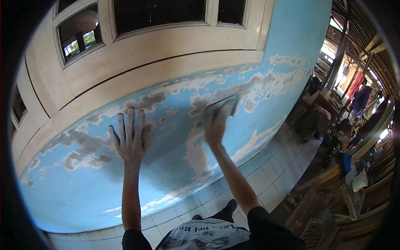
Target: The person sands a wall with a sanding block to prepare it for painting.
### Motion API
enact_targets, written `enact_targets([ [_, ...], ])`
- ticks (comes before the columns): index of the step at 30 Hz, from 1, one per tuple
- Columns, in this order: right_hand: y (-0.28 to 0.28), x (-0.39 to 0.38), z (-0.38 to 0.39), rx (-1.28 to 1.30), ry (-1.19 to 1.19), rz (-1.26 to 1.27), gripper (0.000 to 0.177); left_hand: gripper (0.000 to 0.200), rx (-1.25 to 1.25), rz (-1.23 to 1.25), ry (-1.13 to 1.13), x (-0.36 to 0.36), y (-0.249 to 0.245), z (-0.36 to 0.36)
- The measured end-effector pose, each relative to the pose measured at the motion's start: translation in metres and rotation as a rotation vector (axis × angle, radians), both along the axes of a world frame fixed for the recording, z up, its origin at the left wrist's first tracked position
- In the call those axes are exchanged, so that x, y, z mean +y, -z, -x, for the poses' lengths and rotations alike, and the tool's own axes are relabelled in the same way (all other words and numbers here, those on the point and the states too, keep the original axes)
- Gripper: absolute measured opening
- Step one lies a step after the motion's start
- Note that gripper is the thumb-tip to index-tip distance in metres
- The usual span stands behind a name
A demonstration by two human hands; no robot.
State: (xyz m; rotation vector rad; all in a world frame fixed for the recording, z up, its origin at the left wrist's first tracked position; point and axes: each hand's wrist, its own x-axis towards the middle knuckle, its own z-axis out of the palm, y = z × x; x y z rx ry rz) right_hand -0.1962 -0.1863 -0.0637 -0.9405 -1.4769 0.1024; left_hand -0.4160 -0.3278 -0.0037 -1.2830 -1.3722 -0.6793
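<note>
From where I stand, I see a person facing a light blue wall, both arms stretched out to it. The left hand lies against the paint with its fingers spread wide and pointing up; it holds nothing, and the fingers look grey and dusty. Just above its fingertips is a dark grey patch in the blue.

The right hand is to the right of the other and well apart from it. It is holding a flat pad against the wall, below the cream window frame. The pad's dark upper edge and one corner show past the fingers, but hand and pad are both blurred, so I cannot tell exactly how each finger sits on it. Grey and whitish patches lie around that spot, and a large pale patch runs down just below the wrist.

More broken patches follow the underside of the frame, and whitish ones run along the foot of the wall, where pale floor tiles begin. The person wears a dark shirt with a printed front, and a dark-covered foot shows on the tiles. Off to the right, wooden planks, a pale bucket and a purple cloth hanging up fill a cluttered area.
</note>
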Motion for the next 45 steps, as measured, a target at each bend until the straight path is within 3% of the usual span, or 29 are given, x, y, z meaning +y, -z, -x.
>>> enact_targets([
  [2, -0.006, -0.020, 0.001, -0.140, -0.028, -0.114, 0.075, 0.046, -0.001, -0.005, 0.007, 0.001, 0.000, 0.000],
  [4, -0.007, -0.013, -0.008, -0.054, -0.049, -0.103, 0.073, 0.046, -0.003, 0.002, 0.006, 0.000, 0.001, 0.001],
  [5, -0.005, 0.004, -0.010, 0.111, 0.004, 0.086, 0.070, 0.045, 0.000, 0.002, 0.000, 0.000, 0.000, 0.001],
  [8, -0.015, 0.007, -0.011, 0.328, -0.056, 0.195, 0.071, 0.044, -0.005, 0.000, -0.001, 0.000, 0.002, 0.001],
  [10, 0.004, -0.015, 0.002, -0.092, 0.006, -0.048, 0.075, 0.044, -0.011, -0.009, 0.006, 0.003, 0.002, 0.001],
  [12, 0.007, -0.027, 0.000, -0.152, -0.074, 0.013, 0.073, 0.043, -0.013, 0.008, -0.018, 0.001, 0.003, 0.002],
  [13, 0.006, -0.016, -0.005, -0.153, -0.078, 0.015, 0.073, 0.043, -0.014, 0.011, -0.022, 0.001, 0.003, 0.002],
  [15, 0.003, 0.013, -0.015, 0.255, -0.043, 0.145, 0.068, 0.044, 0.007, -0.005, -0.009, 0.001, 0.001, 0.002],
  [18, 0.008, 0.023, -0.014, 0.231, 0.075, 0.181, 0.068, 0.043, 0.001, -0.019, -0.001, 0.002, 0.001, 0.000],
  [20, 0.017, -0.008, -0.001, -0.021, 0.027, 0.025, 0.067, 0.043, -0.011, -0.012, -0.001, 0.002, 0.002, 0.000],
  [23, 0.018, -0.004, -0.014, -0.118, 0.027, 0.037, 0.067, 0.044, -0.015, 0.002, -0.005, 0.001, 0.001, 0.000],
  [25, 0.018, 0.028, -0.027, 0.389, -0.068, 0.142, 0.069, 0.044, -0.006, 0.008, -0.003, -0.002, 0.002, 0.001],
  [26, 0.024, 0.030, -0.027, 0.389, -0.066, 0.145, 0.069, 0.045, -0.008, 0.004, -0.006, -0.002, 0.002, 0.001],
  [28, 0.018, 0.030, -0.023, 0.256, 0.063, 0.243, 0.067, 0.046, -0.014, -0.011, 0.003, 0.001, 0.002, 0.000],
  [29, 0.022, 0.015, -0.014, 0.050, 0.128, 0.114, 0.067, 0.045, -0.015, -0.008, -0.003, 0.001, 0.003, 0.001],
  [33, 0.022, -0.004, -0.014, -0.080, 0.005, 0.067, 0.071, 0.044, -0.039, 0.008, -0.019, 0.001, 0.005, 0.002],
  [35, 0.009, 0.018, -0.025, 0.356, -0.077, 0.227, 0.071, 0.044, -0.034, 0.002, -0.005, 0.000, 0.003, 0.001],
  [38, -0.006, 0.030, -0.026, 0.490, -0.018, 0.348, 0.069, 0.044, -0.040, -0.007, 0.009, -0.001, 0.003, 0.000],
  [40, 0.008, 0.011, -0.001, 0.093, 0.097, 0.065, 0.073, 0.044, -0.045, -0.009, 0.005, 0.001, 0.003, 0.001],
  [42, 0.010, -0.002, 0.003, 0.012, 0.046, 0.018, 0.072, 0.043, -0.017, -0.002, -0.013, 0.001, 0.004, 0.001],
  [45, -0.002, 0.034, -0.020, 0.231, 0.093, 0.037, 0.074, 0.043, -0.012, -0.004, -0.002, 0.001, 0.003, 0.002],
])
